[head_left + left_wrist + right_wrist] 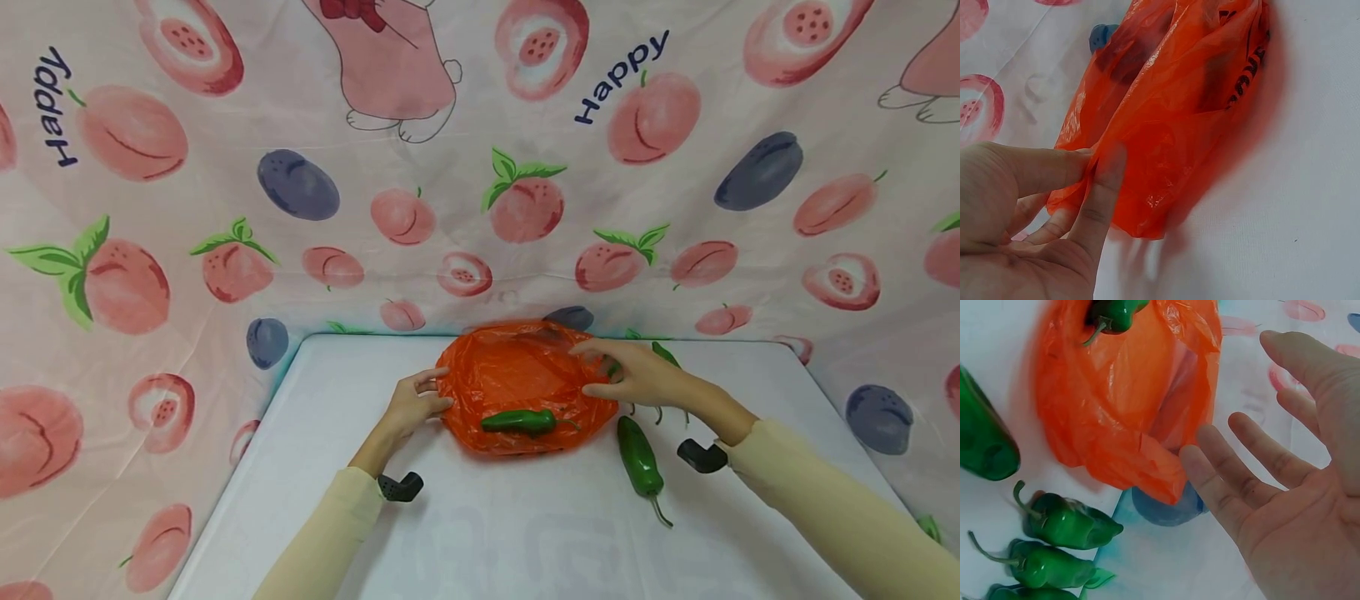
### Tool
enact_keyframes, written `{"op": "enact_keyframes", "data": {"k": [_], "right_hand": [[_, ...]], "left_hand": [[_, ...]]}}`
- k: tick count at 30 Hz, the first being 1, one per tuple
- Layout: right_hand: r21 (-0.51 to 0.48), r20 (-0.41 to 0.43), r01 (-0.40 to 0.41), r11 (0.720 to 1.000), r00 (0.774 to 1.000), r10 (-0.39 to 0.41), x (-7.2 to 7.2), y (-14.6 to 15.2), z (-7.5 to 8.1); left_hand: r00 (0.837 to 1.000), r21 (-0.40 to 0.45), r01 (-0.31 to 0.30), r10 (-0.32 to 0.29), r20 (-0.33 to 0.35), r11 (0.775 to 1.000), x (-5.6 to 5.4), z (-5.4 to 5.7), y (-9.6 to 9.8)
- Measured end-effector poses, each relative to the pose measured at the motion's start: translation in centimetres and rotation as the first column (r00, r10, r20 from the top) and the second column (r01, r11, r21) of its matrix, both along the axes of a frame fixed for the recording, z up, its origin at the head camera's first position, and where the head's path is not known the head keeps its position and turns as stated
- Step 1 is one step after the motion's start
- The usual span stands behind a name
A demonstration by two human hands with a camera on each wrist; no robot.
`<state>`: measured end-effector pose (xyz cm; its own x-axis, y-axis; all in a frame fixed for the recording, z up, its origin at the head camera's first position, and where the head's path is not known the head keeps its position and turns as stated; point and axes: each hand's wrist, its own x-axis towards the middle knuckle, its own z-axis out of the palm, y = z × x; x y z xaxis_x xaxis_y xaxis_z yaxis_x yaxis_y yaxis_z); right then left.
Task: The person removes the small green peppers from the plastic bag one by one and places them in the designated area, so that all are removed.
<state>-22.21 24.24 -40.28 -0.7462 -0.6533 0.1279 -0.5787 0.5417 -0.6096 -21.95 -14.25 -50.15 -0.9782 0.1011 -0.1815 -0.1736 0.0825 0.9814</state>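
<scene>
An orange plastic bag lies with its mouth spread on the white table. Inside its near part is a long green pepper. My left hand pinches the bag's left edge between thumb and fingers, plainly seen in the left wrist view. At the bag's right side is my right hand, its fingers spread; in the right wrist view the fingertips are by the bag's rim, and whether they touch it I cannot tell. A larger green pepper lies on the table just right of the bag.
Several more green peppers lie in a row to the right of the bag, partly hidden behind my right hand in the head view. A fruit-patterned cloth hangs behind the white table and along its sides.
</scene>
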Motion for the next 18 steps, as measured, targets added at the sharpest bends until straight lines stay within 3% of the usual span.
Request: {"op": "enact_keyframes", "data": {"k": [18], "right_hand": [[0.080, 0.107, -0.043, 0.996, 0.994, 0.034, -1.1, -2.9, 0.1]], "left_hand": [[1.000, -0.001, 0.009, -0.009, -0.003, 1.000, 0.0, -0.1, -0.1]]}}
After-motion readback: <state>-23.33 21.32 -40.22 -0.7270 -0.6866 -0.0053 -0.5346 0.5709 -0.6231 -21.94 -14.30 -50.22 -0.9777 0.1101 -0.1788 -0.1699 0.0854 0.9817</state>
